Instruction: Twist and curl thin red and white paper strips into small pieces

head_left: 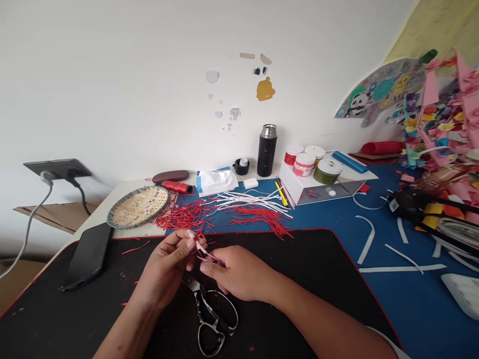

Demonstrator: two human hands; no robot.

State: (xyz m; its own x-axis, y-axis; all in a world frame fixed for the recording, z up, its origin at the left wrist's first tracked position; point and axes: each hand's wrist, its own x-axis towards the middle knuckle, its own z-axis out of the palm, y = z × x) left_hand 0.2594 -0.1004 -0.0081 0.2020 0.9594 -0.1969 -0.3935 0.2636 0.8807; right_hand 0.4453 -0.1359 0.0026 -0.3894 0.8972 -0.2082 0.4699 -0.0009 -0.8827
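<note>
My left hand (170, 262) pinches a small white strip (198, 244) with red cord wound about it, held above the black mat. Just to the right, my right hand (239, 271) closes on slim pinkish tweezers (212, 257), whose tips are by the white strip. Whether the tips touch it I cannot tell. Scissors (213, 319) with dark patterned handles lie below my hands, their blades partly hidden by the left one. Behind the hands lie a heap of cut red cords (187, 214), more red cords (262, 219) and white strips (247, 200).
A woven basket (138, 208) and a phone (88, 254) lie at left. Along the wall stand a red thread spool (176, 187), a tissue pack (217, 180), a black flask (267, 152) and lidded jars (328, 172) on a box. Loose white strips (402, 268) lie at right.
</note>
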